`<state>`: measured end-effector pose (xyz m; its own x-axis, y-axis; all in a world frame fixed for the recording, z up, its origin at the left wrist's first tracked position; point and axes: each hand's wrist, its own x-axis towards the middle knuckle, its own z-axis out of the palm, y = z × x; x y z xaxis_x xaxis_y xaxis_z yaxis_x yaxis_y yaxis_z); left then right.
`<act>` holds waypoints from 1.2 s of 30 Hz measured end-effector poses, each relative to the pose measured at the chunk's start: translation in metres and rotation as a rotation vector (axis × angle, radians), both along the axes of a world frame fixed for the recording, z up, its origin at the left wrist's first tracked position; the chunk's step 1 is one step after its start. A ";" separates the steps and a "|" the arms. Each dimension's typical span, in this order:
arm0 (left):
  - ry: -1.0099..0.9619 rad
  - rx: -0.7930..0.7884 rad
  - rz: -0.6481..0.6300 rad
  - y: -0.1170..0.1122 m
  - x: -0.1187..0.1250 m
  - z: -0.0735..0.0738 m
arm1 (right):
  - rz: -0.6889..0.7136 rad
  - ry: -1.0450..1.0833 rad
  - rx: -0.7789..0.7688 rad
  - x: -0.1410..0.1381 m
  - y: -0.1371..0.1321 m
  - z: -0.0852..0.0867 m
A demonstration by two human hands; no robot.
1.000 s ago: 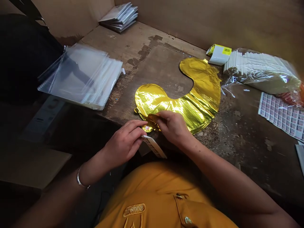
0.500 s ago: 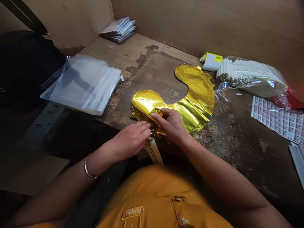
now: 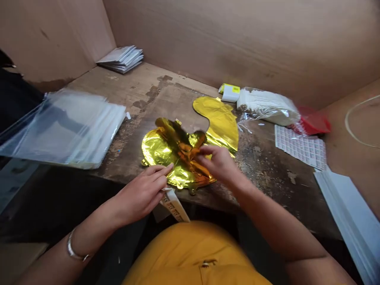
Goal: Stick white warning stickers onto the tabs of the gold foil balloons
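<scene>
A flat gold foil balloon point(image 3: 219, 122) lies on the worn wooden table point(image 3: 267, 170), its near end partly folded over itself. My right hand point(image 3: 218, 162) pinches the raised, crumpled fold of foil near the middle. My left hand point(image 3: 144, 194) rests on the balloon's near edge with fingers together, pressing the foil down. A white printed tag point(image 3: 173, 206) hangs from the balloon below my left hand, over the table's front edge.
A stack of clear plastic sleeves point(image 3: 62, 128) lies at the left. White packets point(image 3: 121, 59) sit in the far corner. At the right are a yellow-labelled box point(image 3: 230, 93), a bagged white bundle point(image 3: 267, 107), a sticker sheet point(image 3: 299, 146) and white sheets point(image 3: 350, 213). Cardboard walls surround the table.
My right hand has lifted the balloon's near end and folded it toward the middle. The view has tilted up and shifted right, showing more of the back wall.
</scene>
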<state>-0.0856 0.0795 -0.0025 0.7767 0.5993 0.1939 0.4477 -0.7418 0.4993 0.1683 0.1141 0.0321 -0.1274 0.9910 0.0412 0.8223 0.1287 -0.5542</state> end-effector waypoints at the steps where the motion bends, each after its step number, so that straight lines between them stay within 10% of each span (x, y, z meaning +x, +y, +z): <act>1: -0.012 -0.007 -0.007 0.000 0.000 0.000 | -0.127 0.013 0.007 0.018 0.020 0.004; 8: 0.015 -0.027 -0.001 0.000 0.001 0.000 | -0.572 -0.183 0.313 0.121 0.110 0.036; 15: 0.001 -0.028 0.005 0.000 0.001 0.000 | 0.023 -0.493 0.201 0.067 0.053 0.006; 19: 0.008 -0.037 -0.006 0.005 0.001 0.000 | -0.098 -0.520 0.108 0.062 0.046 -0.010; 24: -0.086 -0.179 0.012 -0.003 -0.005 0.011 | -0.140 -0.348 0.306 0.053 -0.004 0.019; 30: -0.744 -0.753 0.707 -0.047 -0.001 0.036 | -0.255 0.354 0.276 0.029 -0.102 0.035; 36: -1.101 -0.905 0.900 -0.072 0.022 0.036 | -0.277 0.594 0.179 0.017 -0.130 0.025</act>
